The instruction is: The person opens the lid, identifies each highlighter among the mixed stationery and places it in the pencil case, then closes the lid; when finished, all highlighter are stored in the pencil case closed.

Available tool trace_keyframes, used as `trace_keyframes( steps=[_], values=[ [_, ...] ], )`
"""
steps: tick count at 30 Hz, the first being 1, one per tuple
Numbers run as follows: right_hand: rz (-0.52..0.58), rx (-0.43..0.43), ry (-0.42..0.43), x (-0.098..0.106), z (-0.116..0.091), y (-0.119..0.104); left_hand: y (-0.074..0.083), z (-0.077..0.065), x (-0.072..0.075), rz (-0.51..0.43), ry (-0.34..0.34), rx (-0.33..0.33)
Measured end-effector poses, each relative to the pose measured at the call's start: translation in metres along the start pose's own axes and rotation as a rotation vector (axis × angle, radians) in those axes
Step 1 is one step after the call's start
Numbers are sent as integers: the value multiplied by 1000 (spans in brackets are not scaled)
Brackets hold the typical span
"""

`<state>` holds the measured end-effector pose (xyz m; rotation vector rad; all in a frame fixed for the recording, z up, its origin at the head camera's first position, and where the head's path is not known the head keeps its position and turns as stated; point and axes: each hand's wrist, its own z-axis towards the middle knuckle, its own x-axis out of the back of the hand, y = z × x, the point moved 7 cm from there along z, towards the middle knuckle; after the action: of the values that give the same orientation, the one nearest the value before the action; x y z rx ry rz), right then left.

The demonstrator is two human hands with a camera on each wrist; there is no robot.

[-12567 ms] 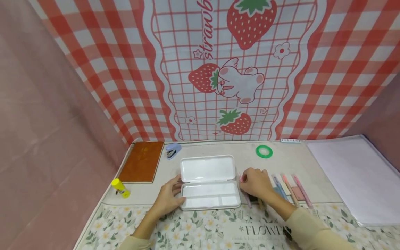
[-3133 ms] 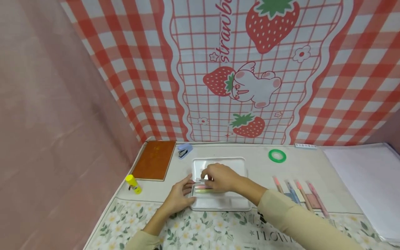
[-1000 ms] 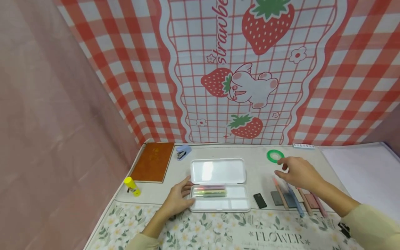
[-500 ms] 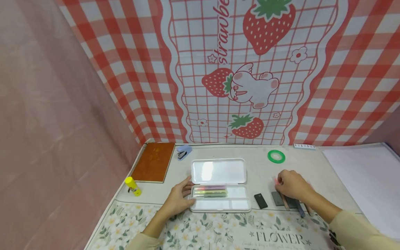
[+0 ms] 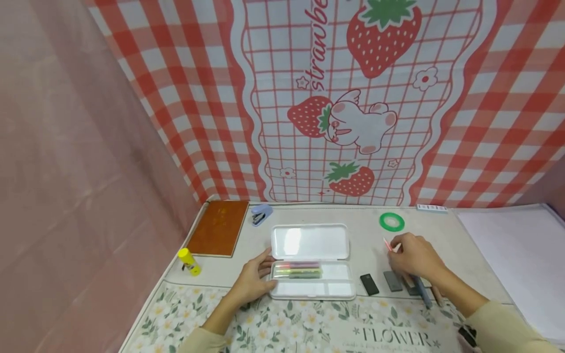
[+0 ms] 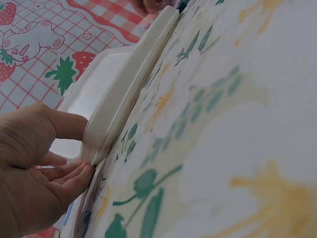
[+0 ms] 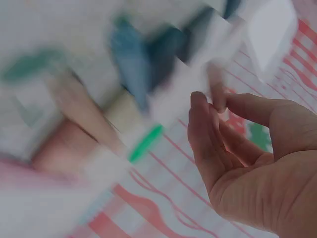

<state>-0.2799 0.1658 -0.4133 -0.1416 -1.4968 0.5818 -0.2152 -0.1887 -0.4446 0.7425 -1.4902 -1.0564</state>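
Note:
A white pencil case (image 5: 312, 295) stands with its lid raised; several pens (image 5: 297, 270) in pink, yellow and green lie in its back compartment. The left hand (image 5: 252, 278) holds the case's left end, thumb at the front corner and fingers along the side; the left wrist view shows this grip on the white edge (image 6: 124, 84). To the right, the right hand (image 5: 415, 256) pinches a pen (image 5: 387, 245) between thumb and fingers, its pinkish end sticking out past them. Beneath this hand lie a blue pen (image 5: 423, 294) and other pens, partly hidden.
A dark small rectangle (image 5: 369, 284) and a grey one (image 5: 393, 281) lie right of the case. Behind are green tape (image 5: 392, 222), a stapler (image 5: 261, 214) and a brown notebook (image 5: 218, 228). A yellow glue stick (image 5: 190, 262) is at left, a white sheet (image 5: 507, 255) at right.
Pens have come into the case since the earliest frame. The right hand has gone from the case back to the pens at right and now lifts one. The left hand keeps its hold.

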Motion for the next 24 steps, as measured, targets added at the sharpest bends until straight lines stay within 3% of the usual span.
trace_keyframes(
  steps=[6,10,16,24],
  values=[
    [9,54,9,34,5,-20,-23,8,0,10,11,-12],
    [-20,73,-14,40,9,-25,-36,12,0,25,15,-8],
    [-60,128,-21,25,19,-42,-39,13,1,23,17,-11],
    [-88,227,-64,-16,30,-92,-36,12,-3,-3,7,-5]
  ],
)
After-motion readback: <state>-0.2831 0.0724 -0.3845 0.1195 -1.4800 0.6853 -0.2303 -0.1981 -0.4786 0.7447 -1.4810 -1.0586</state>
